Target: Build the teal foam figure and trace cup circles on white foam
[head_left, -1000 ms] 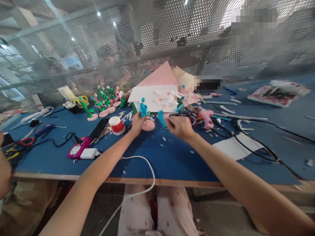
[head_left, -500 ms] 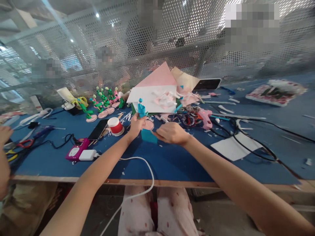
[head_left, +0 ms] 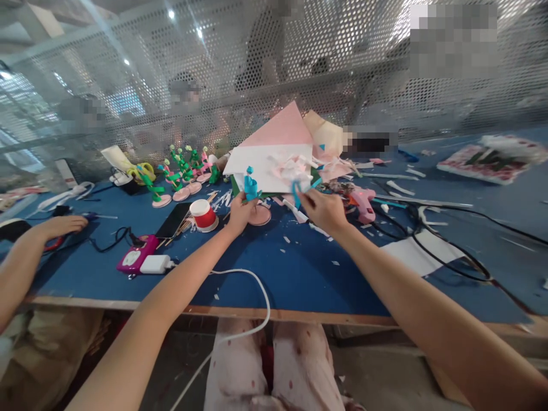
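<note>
My left hand (head_left: 241, 214) is closed around the lower part of a blue paper flower figure (head_left: 250, 185), held upright over the blue table. Just below and to its right is a pink round base (head_left: 260, 215); whether it is joined to the figure I cannot tell. My right hand (head_left: 324, 210) pinches a piece of blue paper (head_left: 296, 194), blurred by motion, in front of the white paper (head_left: 252, 160). Pale pink and white paper scraps (head_left: 293, 166) lie heaped behind that hand. The pink glue gun (head_left: 363, 204) rests to its right.
Finished green paper plants (head_left: 182, 171) on pink bases stand back left. A red and white cup (head_left: 203, 215), a dark phone (head_left: 173, 221) and a purple power socket (head_left: 137, 254) sit left. A white cable (head_left: 252, 279) crosses the front edge. A co-worker's hand (head_left: 64, 226) is far left.
My right hand has moved right and slightly up, lifting the blue paper off the table. My left hand still holds the figure. The co-worker's hand has reached further onto the table.
</note>
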A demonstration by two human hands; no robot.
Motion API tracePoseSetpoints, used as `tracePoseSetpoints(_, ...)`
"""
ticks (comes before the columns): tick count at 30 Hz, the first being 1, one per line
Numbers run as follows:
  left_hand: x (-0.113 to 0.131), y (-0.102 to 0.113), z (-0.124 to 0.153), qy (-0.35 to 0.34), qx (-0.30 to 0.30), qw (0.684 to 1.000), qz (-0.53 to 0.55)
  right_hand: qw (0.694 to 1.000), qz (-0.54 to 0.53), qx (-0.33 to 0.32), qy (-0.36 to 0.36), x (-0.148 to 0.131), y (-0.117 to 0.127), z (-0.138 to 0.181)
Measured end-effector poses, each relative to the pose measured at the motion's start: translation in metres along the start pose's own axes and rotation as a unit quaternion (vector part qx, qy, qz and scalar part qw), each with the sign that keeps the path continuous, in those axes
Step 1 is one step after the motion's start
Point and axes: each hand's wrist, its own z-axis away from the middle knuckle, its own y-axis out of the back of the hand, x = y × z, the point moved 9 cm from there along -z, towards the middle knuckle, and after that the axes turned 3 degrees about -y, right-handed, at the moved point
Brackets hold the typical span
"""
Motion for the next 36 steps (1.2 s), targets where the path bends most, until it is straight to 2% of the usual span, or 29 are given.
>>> tracePoseSetpoints(1, 0.0, -0.001, 0.0, 0.001, -0.003, 1.0, 0.002, 1.0, -0.007, 0.014, -0.024, 0.004, 0.003, 0.0)
tracePoseSetpoints(3, 0.0, -0.003, 0.001, 0.007, -0.011, 1.0, 0.018, 0.998, -0.055, 0.025, 0.004, -0.01, 0.007, 0.001)
tracePoseSetpoints(6, 0.003, -0.003, 0.003, 0.007, -0.014, 1.0, 0.023, 0.979, -0.092, -0.004, 0.179, -0.054, 0.004, 0.008)
tracePoseSetpoints(7, 0.004, -0.003, 0.003, 0.004, -0.012, 1.0, 0.022, 0.977, -0.08, -0.008, 0.196, -0.056, 0.002, 0.009)
tracePoseSetpoints(8, 0.005, -0.001, 0.003, 0.0, -0.008, 1.0, 0.021, 0.982, -0.057, -0.004, 0.178, -0.048, 0.001, 0.008)
tracePoseSetpoints(9, 0.006, -0.001, 0.003, -0.004, -0.005, 1.0, 0.016, 0.991, -0.03, 0.008, 0.127, -0.033, 0.0, 0.004)
tracePoseSetpoints(11, 0.005, 0.001, 0.002, -0.008, 0.001, 1.0, -0.004, 0.997, 0.019, 0.072, -0.034, 0.009, 0.009, 0.001)
tracePoseSetpoints(12, 0.004, 0.001, 0.001, -0.005, 0.004, 1.0, -0.015, 0.992, 0.03, 0.095, -0.081, 0.021, 0.013, 0.002)
tracePoseSetpoints(13, 0.003, 0.001, 0.001, -0.003, 0.005, 1.0, -0.022, 0.99, 0.027, 0.101, -0.093, 0.023, 0.014, 0.003)
tracePoseSetpoints(14, 0.002, 0.001, 0.001, 0.0, 0.003, 1.0, -0.022, 0.994, 0.012, 0.089, -0.065, 0.016, 0.012, 0.003)
tracePoseSetpoints(17, 0.0, -0.002, 0.002, 0.014, -0.007, 1.0, 0.01, 0.991, -0.044, 0.0, 0.126, -0.031, -0.003, 0.006)
tracePoseSetpoints(18, 0.0, -0.002, 0.002, 0.018, -0.008, 1.0, 0.022, 0.988, -0.043, -0.017, 0.148, -0.036, -0.007, 0.007)
tracePoseSetpoints(19, 0.0, -0.002, 0.002, 0.02, -0.006, 0.999, 0.028, 0.991, -0.027, -0.018, 0.129, -0.031, -0.008, 0.006)
tracePoseSetpoints(22, 0.003, 0.001, 0.001, 0.002, 0.005, 1.0, 0.001, 0.997, 0.05, 0.042, -0.047, 0.014, 0.005, 0.0)
tracePoseSetpoints(23, 0.004, 0.001, 0.001, -0.003, 0.006, 1.0, -0.012, 0.993, 0.059, 0.062, -0.077, 0.021, 0.01, 0.001)
tracePoseSetpoints(24, 0.004, 0.001, 0.0, -0.003, 0.005, 1.0, -0.019, 0.993, 0.051, 0.071, -0.076, 0.02, 0.013, 0.001)
tracePoseSetpoints(26, 0.002, 0.0, 0.001, 0.005, 0.001, 1.0, -0.013, 0.999, -0.001, 0.04, 0.013, -0.007, 0.009, 0.001)
tracePoseSetpoints(28, 0.001, 0.0, 0.001, 0.014, -0.001, 1.0, -0.01, 0.985, -0.058, -0.018, 0.161, -0.047, 0.001, 0.009)
tracePoseSetpoints(29, 0.001, 0.0, 0.002, 0.015, -0.001, 1.0, -0.012, 0.977, -0.068, -0.036, 0.197, -0.056, -0.003, 0.012)
tracePoseSetpoints(30, 0.001, 0.001, 0.002, 0.015, 0.002, 1.0, -0.017, 0.977, -0.065, -0.04, 0.199, -0.057, -0.004, 0.012)
tracePoseSetpoints(31, 0.001, 0.002, 0.002, 0.012, 0.006, 1.0, -0.023, 0.984, -0.048, -0.031, 0.168, -0.048, -0.005, 0.009)
tracePoseSetpoints(34, 0.002, 0.002, 0.001, -0.002, 0.01, 1.0, -0.027, 0.999, 0.026, 0.037, 0.004, -0.005, 0.006, 0.002)
tracePoseSetpoints(35, 0.001, 0.001, 0.001, -0.001, 0.005, 1.0, -0.024, 0.998, 0.032, 0.059, -0.015, 0.0, 0.011, 0.002)
tracePoseSetpoints(36, 0.001, 0.0, 0.001, 0.002, -0.001, 1.0, -0.017, 0.997, 0.022, 0.07, 0.003, -0.005, 0.014, 0.002)
